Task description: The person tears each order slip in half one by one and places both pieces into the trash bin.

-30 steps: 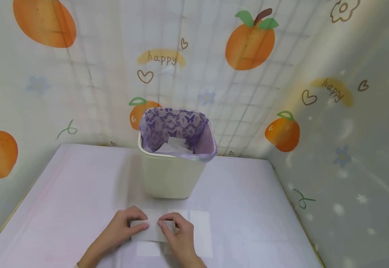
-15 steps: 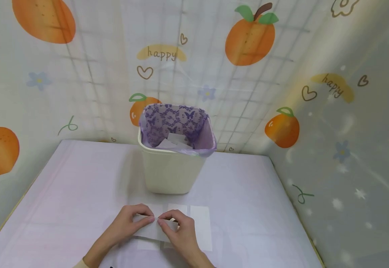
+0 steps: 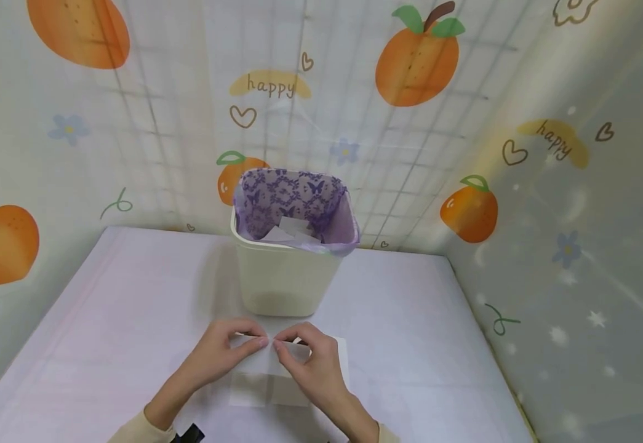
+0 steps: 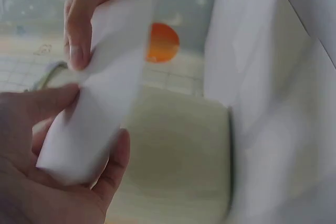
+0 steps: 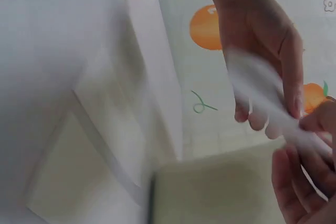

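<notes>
Both hands hold up one white piece of paper (image 4: 118,61) in front of the bin. My left hand (image 3: 221,354) pinches its top edge between thumb and fingers. Close beside it, almost thumb to thumb, my right hand (image 3: 315,366) pinches the same edge. The left wrist view shows the left fingers curling behind the sheet. In the right wrist view the paper is blurred. Below the hands, white paper pieces (image 3: 248,391) lie side by side on the table, and the right hand partly covers a longer piece (image 3: 344,357).
A cream bin (image 3: 288,283) stands just beyond the hands, with a purple patterned liner (image 3: 293,191) folded over its rim. Several white paper pieces (image 3: 293,227) lie inside it. The pale table (image 3: 404,344) is backed by a curtain (image 3: 188,74) printed with oranges.
Both hands have raised the paper off the table and moved it toward the bin and slightly right. They have come closer together along its top edge.
</notes>
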Available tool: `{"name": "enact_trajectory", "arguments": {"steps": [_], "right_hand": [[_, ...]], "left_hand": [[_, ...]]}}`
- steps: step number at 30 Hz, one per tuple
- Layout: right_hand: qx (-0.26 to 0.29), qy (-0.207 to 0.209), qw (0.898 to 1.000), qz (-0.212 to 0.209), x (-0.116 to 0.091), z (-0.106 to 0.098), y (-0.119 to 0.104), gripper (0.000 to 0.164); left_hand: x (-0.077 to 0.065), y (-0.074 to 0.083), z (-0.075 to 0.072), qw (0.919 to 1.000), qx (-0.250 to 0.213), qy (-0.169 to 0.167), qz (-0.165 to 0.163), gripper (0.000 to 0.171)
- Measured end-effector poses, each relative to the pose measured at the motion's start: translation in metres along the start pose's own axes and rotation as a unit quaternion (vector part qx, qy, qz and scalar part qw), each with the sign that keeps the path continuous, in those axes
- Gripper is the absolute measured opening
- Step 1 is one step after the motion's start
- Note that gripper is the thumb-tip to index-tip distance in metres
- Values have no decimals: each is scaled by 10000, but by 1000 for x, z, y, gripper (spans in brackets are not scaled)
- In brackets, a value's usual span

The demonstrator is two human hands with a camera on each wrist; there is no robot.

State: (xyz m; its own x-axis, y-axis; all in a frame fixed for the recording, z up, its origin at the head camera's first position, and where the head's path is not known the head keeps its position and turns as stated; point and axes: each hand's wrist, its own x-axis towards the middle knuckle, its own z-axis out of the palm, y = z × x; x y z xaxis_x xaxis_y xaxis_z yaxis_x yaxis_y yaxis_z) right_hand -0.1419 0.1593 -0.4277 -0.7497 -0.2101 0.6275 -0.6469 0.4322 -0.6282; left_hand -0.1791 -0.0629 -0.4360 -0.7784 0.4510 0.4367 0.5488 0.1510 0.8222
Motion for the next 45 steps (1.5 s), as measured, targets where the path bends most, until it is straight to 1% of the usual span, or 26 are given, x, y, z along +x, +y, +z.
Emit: {"name": "enact_trajectory", "arguments": {"steps": [5,9,15,17,21,26,28,31,34,38,41,45], "right_hand": [[19,-173,9995,-258,20,-11,-5,7],[-75,-156,9991,-376,35,-22,-8,13],[-117,-78,9985,-526,49,-34,-10,10],[-176,-88,9978,-628,53,-38,-11,8],[-302,-158,9966,-747,64,-46,-17,7],[-428,-268,9957,-776,78,-60,-29,3],[-440,-297,9956,-773,84,-66,-33,3],[-427,-309,9956,-774,93,-73,-36,8],[-422,-350,9957,-750,101,-78,-37,8],[-407,-467,9953,-746,108,-84,-42,7],[-426,-500,9947,-795,113,-88,-46,8],[-452,-521,9936,-896,122,-93,-49,6]], "left_hand": [[14,16,-7,9995,-255,182,-84,4],[25,29,-11,9990,-159,391,-117,3],[39,44,-9,9978,-188,612,-190,5],[43,49,-8,9977,-206,622,-185,5],[53,60,-15,9984,-91,529,-181,5],[67,79,-25,9995,-110,291,66,3],[72,86,-28,9996,-181,201,130,1],[81,95,-32,9997,-199,134,105,4],[88,102,-34,9997,-148,176,-63,2],[93,112,-37,9995,-62,239,-202,2],[95,117,-38,9996,35,245,-158,4],[99,122,-41,9992,138,337,-134,4]]}}
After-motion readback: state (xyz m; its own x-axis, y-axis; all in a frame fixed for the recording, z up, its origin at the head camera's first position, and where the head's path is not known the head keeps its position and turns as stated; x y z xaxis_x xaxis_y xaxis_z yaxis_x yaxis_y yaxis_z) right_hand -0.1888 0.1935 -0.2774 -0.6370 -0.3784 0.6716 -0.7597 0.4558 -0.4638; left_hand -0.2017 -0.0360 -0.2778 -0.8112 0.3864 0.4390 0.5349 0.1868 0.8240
